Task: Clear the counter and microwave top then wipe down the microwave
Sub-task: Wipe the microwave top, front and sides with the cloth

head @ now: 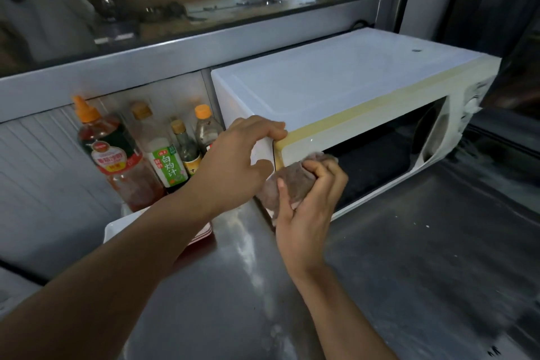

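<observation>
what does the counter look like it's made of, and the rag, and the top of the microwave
Counter: likely stainless steel, with a dull grey brushed sheen and soft reflections.
Rag: soft fabric, pinkish grey, bunched and creased in the right hand.
Microwave top: smooth glossy white, probably painted metal, though plastic is possible; the front trim looks yellowed.

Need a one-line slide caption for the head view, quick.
Left hand steadies the white microwave while the right hand wipes its door with a cloth.
</observation>
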Demonstrator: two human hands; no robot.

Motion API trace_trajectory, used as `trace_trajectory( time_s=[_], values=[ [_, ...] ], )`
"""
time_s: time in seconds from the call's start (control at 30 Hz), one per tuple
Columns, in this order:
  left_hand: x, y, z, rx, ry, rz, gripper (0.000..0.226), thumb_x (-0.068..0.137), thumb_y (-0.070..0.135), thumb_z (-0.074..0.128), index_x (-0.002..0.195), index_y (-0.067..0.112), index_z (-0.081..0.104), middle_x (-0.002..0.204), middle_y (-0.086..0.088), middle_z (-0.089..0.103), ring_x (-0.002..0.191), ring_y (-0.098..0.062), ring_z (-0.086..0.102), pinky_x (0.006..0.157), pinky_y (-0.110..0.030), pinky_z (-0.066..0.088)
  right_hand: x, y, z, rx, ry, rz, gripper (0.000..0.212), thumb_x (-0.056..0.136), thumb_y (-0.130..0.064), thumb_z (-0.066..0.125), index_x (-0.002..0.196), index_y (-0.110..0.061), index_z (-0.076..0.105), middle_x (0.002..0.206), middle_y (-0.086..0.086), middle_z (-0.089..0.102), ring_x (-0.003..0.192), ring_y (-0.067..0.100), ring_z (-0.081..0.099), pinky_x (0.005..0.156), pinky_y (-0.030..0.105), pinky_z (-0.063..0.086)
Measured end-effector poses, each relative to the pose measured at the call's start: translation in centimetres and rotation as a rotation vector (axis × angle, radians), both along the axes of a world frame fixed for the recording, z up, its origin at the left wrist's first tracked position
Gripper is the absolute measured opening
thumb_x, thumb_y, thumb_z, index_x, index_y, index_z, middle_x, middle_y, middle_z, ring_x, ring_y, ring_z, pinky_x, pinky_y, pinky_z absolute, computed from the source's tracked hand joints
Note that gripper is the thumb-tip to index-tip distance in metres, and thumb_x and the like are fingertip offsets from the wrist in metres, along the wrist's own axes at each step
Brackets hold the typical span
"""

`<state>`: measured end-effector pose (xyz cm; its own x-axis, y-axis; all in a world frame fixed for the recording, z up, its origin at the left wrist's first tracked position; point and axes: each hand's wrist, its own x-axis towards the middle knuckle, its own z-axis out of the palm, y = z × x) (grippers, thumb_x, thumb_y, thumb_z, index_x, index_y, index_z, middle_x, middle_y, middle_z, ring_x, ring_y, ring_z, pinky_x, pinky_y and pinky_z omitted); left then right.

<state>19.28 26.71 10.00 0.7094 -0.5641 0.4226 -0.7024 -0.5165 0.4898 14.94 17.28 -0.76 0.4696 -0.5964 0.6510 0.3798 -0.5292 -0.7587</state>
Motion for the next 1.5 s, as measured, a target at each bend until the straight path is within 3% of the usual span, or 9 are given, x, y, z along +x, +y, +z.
trace_trajectory(
  time_s=[0.1,0.17,0.3,0.6,0.8,1.03,1.27,1.4,1.5],
  values=[
    [0.1,-0.4,0.6,0.041,-0.015,0.032,0.036,0.075,0.022,0.049,0.106,0.014,0.065,0.116,0.011,0.060,0.108,0.002,0.047,0.089,0.003,0.027,-0.5,1.3,0.2,0.056,-0.030,-0.004,0.047,0.088,-0.024,0.057,0.127,-0.007,0.038,0.135,0.016,0.036,0.131,0.027,0.039,0.106,0.042,0.039],
    [0.3,-0.8,0.6,0.049,-0.070,0.056,0.032,0.081,0.039,0.049,0.099,0.017,0.065,0.108,0.009,0.064,0.105,-0.008,0.055,0.090,-0.017,0.041,-0.7,2.3,-0.6,0.029,-0.027,0.012,0.049,0.090,-0.018,0.052,0.133,-0.004,0.033,0.146,0.016,0.027,0.139,0.037,0.028,0.110,0.050,0.033],
    [0.2,-1.6,-0.2,0.038,-0.188,0.114,0.029,0.081,0.041,0.048,0.094,0.018,0.061,0.097,0.005,0.062,0.096,-0.017,0.056,0.078,-0.038,0.047,0.7,1.7,-0.7,0.033,-0.049,-0.082,0.041,0.082,0.006,0.043,0.121,-0.007,0.040,0.137,0.013,0.030,0.128,0.031,0.038,0.108,0.025,0.036],
    [0.4,-1.9,-0.9,-0.014,-0.198,0.123,0.023,0.083,0.034,0.050,0.093,0.016,0.061,0.097,0.003,0.061,0.099,-0.021,0.057,0.081,-0.032,0.043,4.9,-12.0,0.3,0.189,0.078,-0.265,0.049,0.068,0.011,0.029,0.115,0.013,0.042,0.132,0.030,0.033,0.122,0.030,0.032,0.107,0.019,0.023],
    [0.1,-2.2,-1.2,-0.029,-0.216,0.136,0.023,0.083,0.029,0.050,0.089,0.010,0.061,0.094,-0.003,0.061,0.097,-0.027,0.057,0.079,-0.030,0.039,2.7,-5.4,-1.6,0.189,0.112,-0.181,0.049,0.071,0.008,0.035,0.119,0.003,0.040,0.138,0.021,0.030,0.126,0.031,0.034,0.110,0.031,0.027],
    [-0.2,-2.3,-2.2,-0.093,-0.220,0.165,0.022,0.086,0.026,0.051,0.095,0.008,0.062,0.103,0.002,0.060,0.101,-0.023,0.055,0.083,-0.013,0.034,1.0,-2.5,-4.6,-0.131,0.094,-0.084,0.024,0.088,-0.014,0.041,0.109,-0.004,0.045,0.128,0.015,0.033,0.118,0.027,0.040,0.106,0.020,0.030],
    [0.1,-2.2,-2.6,-0.132,-0.205,0.148,0.013,0.088,0.018,0.056,0.096,0.010,0.061,0.107,0.004,0.060,0.105,-0.018,0.053,0.089,-0.006,0.029,4.7,-13.9,-4.3,0.164,0.205,-0.278,0.029,0.067,0.010,0.036,0.093,0.019,0.046,0.107,0.042,0.042,0.103,0.029,0.039,0.093,-0.003,0.019],
    [0.0,-2.4,-2.7,-0.142,-0.217,0.158,0.013,0.088,0.018,0.056,0.097,0.009,0.061,0.108,0.003,0.060,0.105,-0.018,0.053,0.089,-0.006,0.029,2.9,-8.5,-4.9,0.297,0.341,-0.213,0.044,0.081,-0.008,0.038,0.120,0.010,0.043,0.130,0.027,0.036,0.117,0.037,0.038,0.102,0.031,0.032],
    [-0.2,-2.5,-2.8,-0.153,-0.227,0.163,0.014,0.088,0.018,0.056,0.098,0.009,0.061,0.108,0.003,0.059,0.105,-0.015,0.050,0.089,-0.006,0.029,0.2,-1.7,-5.3,0.264,0.305,-0.077,0.048,0.087,-0.003,0.050,0.133,-0.007,0.035,0.134,0.018,0.035,0.117,0.030,0.040,0.098,0.037,0.037]
  ],
)
